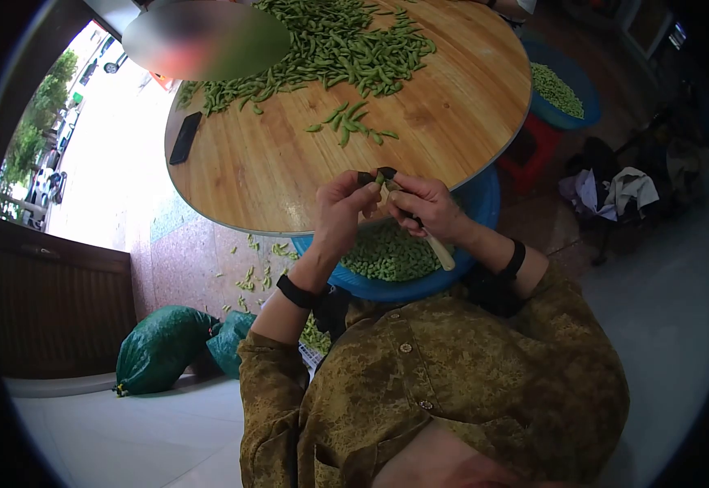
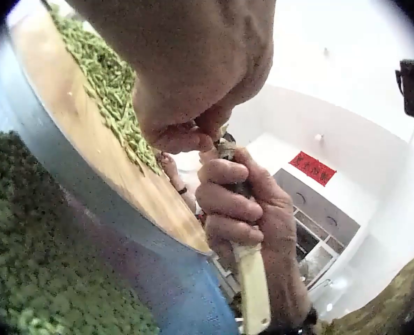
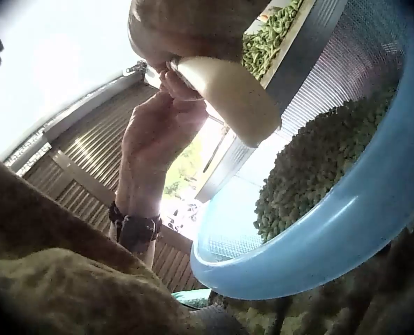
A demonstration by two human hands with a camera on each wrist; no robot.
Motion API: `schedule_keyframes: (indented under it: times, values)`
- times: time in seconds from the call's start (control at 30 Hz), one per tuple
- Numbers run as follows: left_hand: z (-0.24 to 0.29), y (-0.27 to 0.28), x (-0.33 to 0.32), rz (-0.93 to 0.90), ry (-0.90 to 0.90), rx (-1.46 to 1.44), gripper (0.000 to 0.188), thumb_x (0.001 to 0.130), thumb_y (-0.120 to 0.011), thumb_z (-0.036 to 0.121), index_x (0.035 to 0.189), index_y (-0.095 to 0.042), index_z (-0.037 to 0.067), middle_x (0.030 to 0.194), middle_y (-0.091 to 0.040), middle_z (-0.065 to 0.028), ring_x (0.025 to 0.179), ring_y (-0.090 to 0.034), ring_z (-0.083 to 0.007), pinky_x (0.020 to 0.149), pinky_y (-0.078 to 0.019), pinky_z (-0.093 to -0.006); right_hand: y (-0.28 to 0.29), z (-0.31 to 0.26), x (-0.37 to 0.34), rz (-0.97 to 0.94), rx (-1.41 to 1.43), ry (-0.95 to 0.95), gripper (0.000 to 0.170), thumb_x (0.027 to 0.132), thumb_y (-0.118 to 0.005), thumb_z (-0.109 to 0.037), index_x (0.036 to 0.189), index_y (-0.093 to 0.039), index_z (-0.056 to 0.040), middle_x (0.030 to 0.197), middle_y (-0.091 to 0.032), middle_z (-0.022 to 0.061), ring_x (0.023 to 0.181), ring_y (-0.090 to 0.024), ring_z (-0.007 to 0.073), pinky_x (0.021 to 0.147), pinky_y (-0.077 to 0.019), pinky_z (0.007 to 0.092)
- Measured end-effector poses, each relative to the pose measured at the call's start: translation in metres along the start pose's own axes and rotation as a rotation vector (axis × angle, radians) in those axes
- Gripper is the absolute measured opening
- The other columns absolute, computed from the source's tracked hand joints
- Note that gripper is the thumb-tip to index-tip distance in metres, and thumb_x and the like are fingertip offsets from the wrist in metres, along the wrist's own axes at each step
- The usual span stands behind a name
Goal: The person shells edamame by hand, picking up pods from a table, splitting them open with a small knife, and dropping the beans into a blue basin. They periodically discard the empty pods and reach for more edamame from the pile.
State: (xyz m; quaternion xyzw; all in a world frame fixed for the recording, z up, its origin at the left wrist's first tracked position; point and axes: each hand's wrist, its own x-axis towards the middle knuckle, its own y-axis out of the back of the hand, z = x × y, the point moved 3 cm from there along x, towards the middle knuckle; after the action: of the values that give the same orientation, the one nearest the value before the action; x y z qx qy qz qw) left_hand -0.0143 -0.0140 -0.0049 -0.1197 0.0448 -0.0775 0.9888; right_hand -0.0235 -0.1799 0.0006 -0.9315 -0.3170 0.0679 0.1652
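Observation:
Over the near edge of the round wooden table [image 1: 289,187], both hands meet. The left hand [image 1: 341,207] pinches a green bean pod [image 1: 380,178] between thumb and finger. Curled fingers of the right hand [image 1: 429,205] grip a tool by its cream handle [image 1: 441,252], which sticks out below the fist; its working end is mostly hidden among the fingertips. Dark coverings show on some fingertips. Below the hands, a blue basket [image 3: 298,265] holds many shelled green beans [image 3: 318,164]. A small group of pods [image 1: 350,124] lies on the table just beyond the hands.
A large heap of pods [image 1: 350,45] covers the table's far side, with a black phone [image 1: 184,138] at the left. A blue basin [image 1: 589,110] of beans stands right, above a red stool [image 1: 528,150]. Green sacks [image 1: 163,346] and scattered pods [image 1: 247,282] lie on the floor.

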Motion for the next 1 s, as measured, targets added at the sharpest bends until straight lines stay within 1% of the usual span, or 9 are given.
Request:
schedule_keyframes:
  times: [0.27, 0.33, 0.37, 0.43, 0.77, 0.83, 0.9, 0.93, 1.0]
  values:
    - [0.006, 0.001, -0.005, -0.15, 0.202, -0.29, 0.008, 0.087, -0.059, 0.006, 0.093, -0.062, 0.001, 0.072, -0.06, -0.0017, 0.061, -0.053, -0.0078, 0.056, -0.0411, -0.0205, 0.011, 0.006, 0.0, -0.109, 0.018, -0.009, 0.034, 0.094, -0.049, -0.01, 0.128, -0.052, -0.0076, 0.071, -0.052, -0.001, 0.051, -0.044, 0.0032, 0.042, -0.0344, 0.0181]
    - [0.002, -0.003, -0.011, -0.183, 0.248, -0.281, 0.007, 0.087, -0.059, 0.007, 0.092, -0.062, 0.002, 0.071, -0.06, -0.0012, 0.059, -0.052, -0.0072, 0.053, -0.039, -0.0201, 0.009, -0.002, -0.006, -0.095, -0.575, 0.425, 0.028, 0.092, -0.053, -0.008, 0.12, -0.056, -0.0049, 0.072, -0.053, -0.0006, 0.054, -0.046, 0.0033, 0.046, -0.0357, 0.0186]
    - [-0.002, -0.007, -0.015, -0.181, 0.256, -0.283, 0.007, 0.087, -0.059, 0.007, 0.092, -0.062, 0.002, 0.071, -0.06, -0.0012, 0.059, -0.052, -0.0072, 0.053, -0.039, -0.0201, 0.008, -0.004, -0.015, -0.093, -0.571, 0.419, 0.028, 0.092, -0.053, -0.008, 0.12, -0.056, -0.0049, 0.072, -0.053, -0.0006, 0.054, -0.046, 0.0033, 0.046, -0.0357, 0.0186]
    - [-0.002, -0.014, -0.014, -0.162, 0.111, -0.021, 0.006, 0.088, -0.059, 0.007, 0.091, -0.061, 0.003, 0.072, -0.06, -0.0008, 0.058, -0.052, -0.0067, 0.052, -0.0383, -0.0201, 0.006, -0.013, -0.025, -0.002, -0.269, 0.005, 0.021, 0.09, -0.057, -0.008, 0.11, -0.057, -0.0031, 0.074, -0.055, -0.0006, 0.058, -0.047, 0.0034, 0.05, -0.0369, 0.0193]
    - [-0.009, -0.022, -0.022, -0.108, 0.176, -0.084, 0.008, 0.086, -0.061, 0.01, 0.086, -0.06, 0.002, 0.071, -0.06, -0.0012, 0.062, -0.056, -0.0091, 0.057, -0.0429, -0.0214, 0.017, -0.002, -0.016, 0.084, -0.363, -0.006, 0.02, 0.084, -0.065, -0.013, 0.098, -0.055, -0.0021, 0.073, -0.058, 0.0, 0.054, -0.047, 0.0036, 0.047, -0.0368, 0.0205]
    - [0.013, -0.002, -0.034, -0.057, 0.058, 0.225, 0.01, 0.085, -0.062, 0.01, 0.084, -0.06, 0.001, 0.073, -0.061, -0.0039, 0.065, -0.058, -0.011, 0.059, -0.0455, -0.026, 0.019, 0.004, -0.019, 0.016, -0.3, -0.121, 0.02, 0.083, -0.066, -0.012, 0.096, -0.056, -0.0019, 0.071, -0.057, 0.0005, 0.054, -0.048, 0.0042, 0.047, -0.0373, 0.0208]
    - [0.048, 0.024, -0.056, -0.085, -0.287, 0.955, 0.008, 0.082, -0.06, 0.007, 0.085, -0.06, -0.001, 0.076, -0.063, -0.0111, 0.065, -0.062, -0.0223, 0.061, -0.0476, -0.0333, 0.023, 0.006, -0.023, 0.025, -0.316, -0.12, 0.019, 0.083, -0.066, -0.013, 0.096, -0.056, -0.0016, 0.071, -0.057, 0.0005, 0.056, -0.049, 0.0049, 0.049, -0.0382, 0.0215]
    - [0.067, 0.032, -0.072, -0.096, -0.354, 1.365, 0.011, 0.078, -0.06, 0.005, 0.088, -0.06, -0.002, 0.079, -0.062, -0.0182, 0.072, -0.062, -0.0349, 0.065, -0.048, -0.0403, 0.026, 0.007, -0.025, 0.037, -0.333, -0.121, 0.019, 0.083, -0.065, -0.014, 0.095, -0.057, -0.0013, 0.071, -0.056, 0.0005, 0.058, -0.05, 0.0056, 0.051, -0.0391, 0.0223]
    - [0.069, 0.072, -0.087, -0.223, -0.026, 1.678, 0.011, 0.078, -0.058, 0.005, 0.087, -0.063, 0.001, 0.083, -0.061, -0.0196, 0.081, -0.06, -0.039, 0.072, -0.0484, -0.0448, 0.033, 0.016, -0.025, 0.008, -0.498, -0.024, 0.02, 0.083, -0.065, -0.015, 0.096, -0.057, -0.001, 0.072, -0.056, 0.0004, 0.06, -0.051, 0.0064, 0.053, -0.0399, 0.0233]
